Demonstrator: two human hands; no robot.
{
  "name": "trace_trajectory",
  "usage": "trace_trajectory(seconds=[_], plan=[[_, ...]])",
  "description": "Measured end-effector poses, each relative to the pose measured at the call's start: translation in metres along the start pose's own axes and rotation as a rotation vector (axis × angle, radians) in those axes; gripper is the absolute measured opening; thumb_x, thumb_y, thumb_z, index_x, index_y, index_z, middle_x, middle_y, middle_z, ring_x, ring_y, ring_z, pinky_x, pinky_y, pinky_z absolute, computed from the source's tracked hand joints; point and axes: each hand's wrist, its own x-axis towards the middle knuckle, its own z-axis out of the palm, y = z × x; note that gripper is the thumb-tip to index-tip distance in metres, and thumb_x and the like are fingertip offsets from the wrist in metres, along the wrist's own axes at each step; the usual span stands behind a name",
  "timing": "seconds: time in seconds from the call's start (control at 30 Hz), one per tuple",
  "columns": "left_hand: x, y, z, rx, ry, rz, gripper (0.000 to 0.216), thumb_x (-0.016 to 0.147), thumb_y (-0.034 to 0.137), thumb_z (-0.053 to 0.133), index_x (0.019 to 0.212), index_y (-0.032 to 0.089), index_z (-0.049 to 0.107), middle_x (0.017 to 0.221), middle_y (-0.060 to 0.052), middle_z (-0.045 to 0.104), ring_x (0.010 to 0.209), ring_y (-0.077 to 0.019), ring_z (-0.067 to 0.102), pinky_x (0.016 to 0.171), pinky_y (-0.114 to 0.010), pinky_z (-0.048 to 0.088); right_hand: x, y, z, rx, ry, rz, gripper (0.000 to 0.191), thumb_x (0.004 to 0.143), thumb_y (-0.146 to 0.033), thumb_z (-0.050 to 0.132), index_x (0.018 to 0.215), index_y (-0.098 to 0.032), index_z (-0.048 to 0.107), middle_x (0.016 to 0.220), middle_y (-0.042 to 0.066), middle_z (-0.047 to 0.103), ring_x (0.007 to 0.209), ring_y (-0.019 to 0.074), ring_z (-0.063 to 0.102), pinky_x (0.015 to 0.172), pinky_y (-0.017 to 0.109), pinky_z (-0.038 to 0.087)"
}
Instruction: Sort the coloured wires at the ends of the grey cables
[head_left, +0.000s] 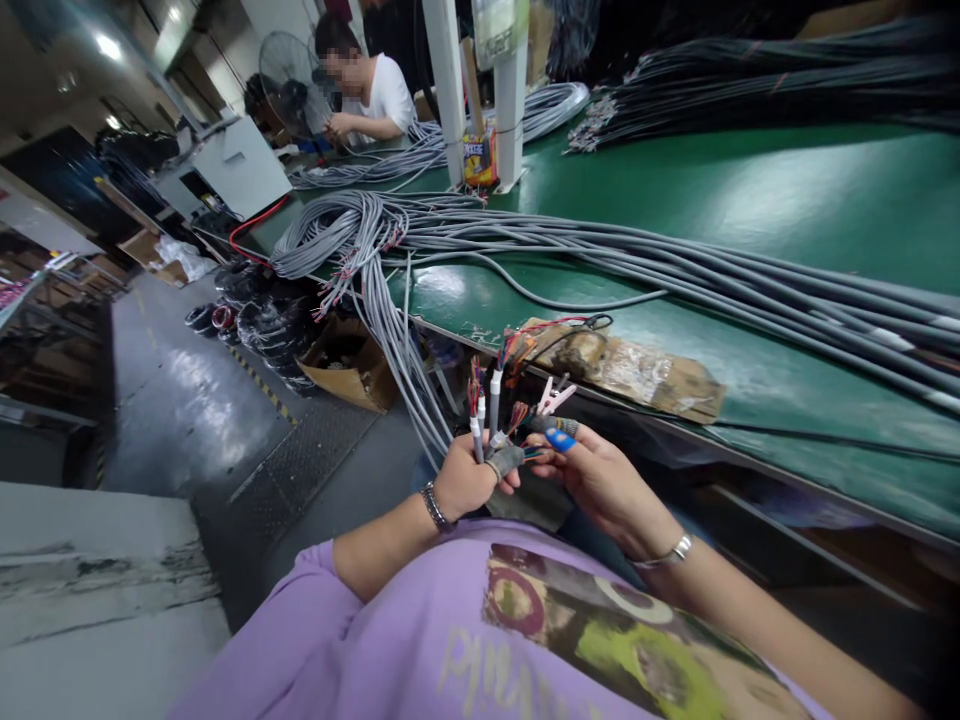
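Note:
My left hand [469, 480] is closed around several grey cables [494, 405] whose stripped ends point upward. Thin coloured wires [474, 385] fan out of the white-banded cable tips. A grey cover sits on my left thumb. Close by on the right, my right hand [600, 480] pinches thin coloured wires [534, 452] coming from one cable end. Blue tape wraps one of its fingers, and a grey cover is on another. Just beyond the right fingertips is a pink clip [553, 398] at the table's edge.
Long grey cables [600, 245] lie across the green table [750, 190], with a coil [330, 235] hanging over its corner. A taped cardboard piece [645, 375] lies along the near edge. A co-worker [379, 95] sits beyond, near a fan [289, 85]. A cardboard box [352, 375] stands on the floor.

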Motion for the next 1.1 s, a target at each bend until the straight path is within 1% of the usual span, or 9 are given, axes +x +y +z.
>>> trace_trajectory(seconds=[0.07, 0.13, 0.23, 0.43, 0.6, 0.7, 0.8, 0.93, 1.1], plan=[[0.0, 0.002, -0.001, -0.018, 0.015, 0.004, 0.045, 0.068, 0.055, 0.07, 0.059, 0.013, 0.058, 0.051, -0.001, 0.058, 0.043, -0.0093, 0.054, 0.045, -0.021, 0.046, 0.0, -0.001, -0.002, 0.007, -0.046, 0.053, 0.037, 0.062, -0.046, 0.079, 0.084, -0.021, 0.065, 0.086, 0.004, 0.067, 0.063, 0.0117, 0.058, 0.06, 0.028, 0.052], [-0.001, 0.005, -0.001, -0.023, 0.015, 0.009, 0.045, 0.067, 0.054, 0.07, 0.058, 0.013, 0.057, 0.05, -0.002, 0.057, 0.043, -0.0092, 0.053, 0.045, -0.021, 0.045, -0.001, 0.0, -0.001, -0.011, -0.096, 0.084, 0.038, 0.06, -0.045, 0.081, 0.083, -0.02, 0.066, 0.076, 0.001, 0.063, 0.06, 0.0102, 0.054, 0.06, 0.027, 0.051], [-0.002, 0.008, 0.0, -0.018, 0.012, 0.007, 0.045, 0.067, 0.054, 0.071, 0.057, 0.012, 0.057, 0.05, -0.002, 0.057, 0.043, -0.0091, 0.053, 0.045, -0.02, 0.045, -0.001, 0.002, 0.001, -0.091, -0.112, 0.058, 0.037, 0.058, -0.045, 0.083, 0.076, -0.018, 0.065, 0.064, -0.002, 0.057, 0.057, 0.0098, 0.05, 0.059, 0.026, 0.048], [-0.002, 0.004, 0.001, -0.026, 0.043, 0.01, 0.044, 0.068, 0.053, 0.07, 0.058, 0.012, 0.058, 0.051, -0.002, 0.058, 0.043, -0.0094, 0.054, 0.046, -0.021, 0.046, -0.003, 0.007, 0.003, -0.206, -0.048, -0.033, 0.033, 0.06, -0.045, 0.079, 0.07, -0.018, 0.063, 0.062, -0.002, 0.056, 0.056, 0.0105, 0.045, 0.055, 0.026, 0.04], [0.002, -0.003, -0.001, -0.077, 0.11, 0.052, 0.044, 0.07, 0.053, 0.069, 0.059, 0.012, 0.058, 0.052, -0.002, 0.059, 0.042, -0.0086, 0.054, 0.044, -0.02, 0.045, -0.005, 0.009, 0.004, -0.161, -0.098, 0.03, 0.031, 0.058, -0.042, 0.08, 0.065, -0.017, 0.062, 0.06, -0.002, 0.054, 0.055, 0.0098, 0.043, 0.055, 0.025, 0.038], [0.002, -0.003, -0.001, -0.081, 0.093, 0.058, 0.045, 0.07, 0.054, 0.069, 0.059, 0.012, 0.057, 0.05, -0.001, 0.057, 0.041, -0.0085, 0.053, 0.043, -0.02, 0.045, -0.004, 0.009, 0.004, -0.142, -0.091, 0.034, 0.032, 0.061, -0.044, 0.079, 0.07, -0.018, 0.063, 0.063, -0.002, 0.056, 0.057, 0.01, 0.045, 0.057, 0.024, 0.039], [0.001, -0.001, 0.0, -0.066, 0.066, 0.06, 0.046, 0.069, 0.055, 0.069, 0.058, 0.012, 0.057, 0.049, -0.001, 0.057, 0.041, -0.0083, 0.053, 0.042, -0.019, 0.045, -0.001, 0.006, 0.006, -0.154, -0.064, -0.005, 0.033, 0.062, -0.045, 0.079, 0.076, -0.019, 0.065, 0.067, -0.002, 0.057, 0.06, 0.0107, 0.047, 0.058, 0.025, 0.039], [0.0, 0.0, 0.0, -0.076, 0.043, 0.038, 0.042, 0.067, 0.051, 0.072, 0.061, 0.012, 0.058, 0.049, 0.0, 0.057, 0.041, -0.0086, 0.053, 0.042, -0.02, 0.046, 0.001, 0.005, 0.009, -0.166, -0.057, -0.041, 0.032, 0.06, -0.043, 0.08, 0.072, -0.019, 0.064, 0.064, -0.002, 0.058, 0.058, 0.0105, 0.045, 0.055, 0.024, 0.037], [0.001, -0.002, 0.0, -0.097, 0.038, 0.019, 0.042, 0.067, 0.051, 0.072, 0.061, 0.012, 0.059, 0.05, -0.001, 0.058, 0.04, -0.0086, 0.053, 0.042, -0.02, 0.046, 0.001, 0.008, 0.01, -0.134, -0.064, -0.025, 0.031, 0.059, -0.042, 0.081, 0.068, -0.019, 0.062, 0.062, -0.002, 0.056, 0.057, 0.0105, 0.044, 0.055, 0.025, 0.035]])
